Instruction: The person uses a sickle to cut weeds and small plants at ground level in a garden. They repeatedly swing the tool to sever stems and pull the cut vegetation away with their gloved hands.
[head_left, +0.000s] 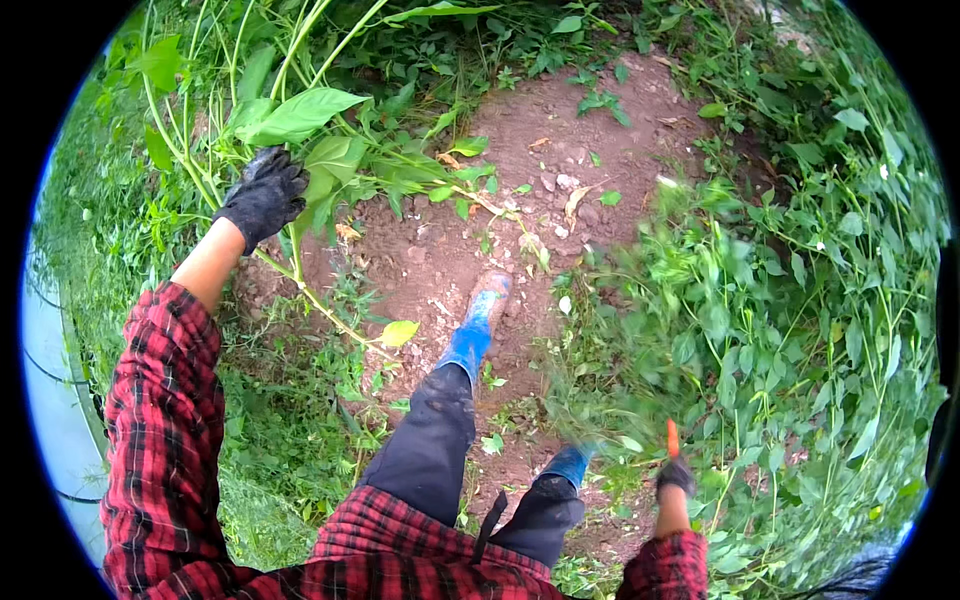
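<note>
My left hand (266, 196), in a dark glove, is closed around tall green plant stems (184, 154) at the upper left. Broad leaves hang over its fingers, and the stems' lower ends reach down to a yellow leaf (398, 333). At the lower right, my right hand (675, 477), also in a dark glove, grips an orange handle (672, 438). What the handle belongs to cannot be made out. Blurred green plants (637, 375) lie just above and to the left of this hand.
Bare reddish soil (592, 135) with small stones runs up the middle. My blue boots (471, 337) stand on it. Dense leafy plants (825, 300) border it on the right, and low weeds (277, 450) on the left. A pale sheet-like surface (60, 420) curves along the far left.
</note>
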